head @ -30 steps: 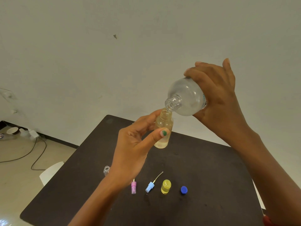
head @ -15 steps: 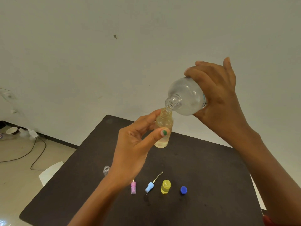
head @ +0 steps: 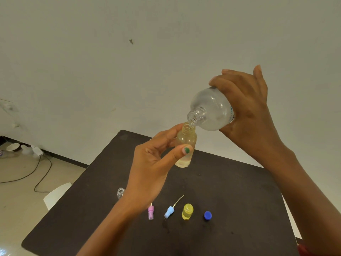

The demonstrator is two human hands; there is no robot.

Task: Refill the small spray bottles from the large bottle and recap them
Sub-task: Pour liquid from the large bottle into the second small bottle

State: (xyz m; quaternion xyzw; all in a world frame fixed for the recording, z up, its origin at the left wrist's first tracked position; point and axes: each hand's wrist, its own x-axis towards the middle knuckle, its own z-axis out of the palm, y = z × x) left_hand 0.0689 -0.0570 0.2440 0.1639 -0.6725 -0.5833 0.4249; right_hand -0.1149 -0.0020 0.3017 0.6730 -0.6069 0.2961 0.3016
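Observation:
My right hand (head: 247, 111) holds the large clear bottle (head: 212, 111) tipped neck-down to the left. Its open mouth touches the neck of a small clear bottle (head: 185, 143), which my left hand (head: 153, 169) pinches upright between thumb and fingers above the table. A little pale liquid sits at the small bottle's bottom. On the dark table (head: 230, 209) lie a pink spray cap (head: 151, 214), a blue spray cap with its tube (head: 169, 211), a small yellow bottle (head: 187, 211), and a blue screw cap (head: 208, 215). Another small clear bottle (head: 120, 192) stands partly hidden behind my left wrist.
The table stands near a pale wall. On the floor at the left lie a black cable (head: 36, 174), a bowl (head: 13, 147) and a white object (head: 55, 194) beside the table's edge.
Both hands and the two bottles have held almost the same pose. The large bottle stays tipped into the small one.

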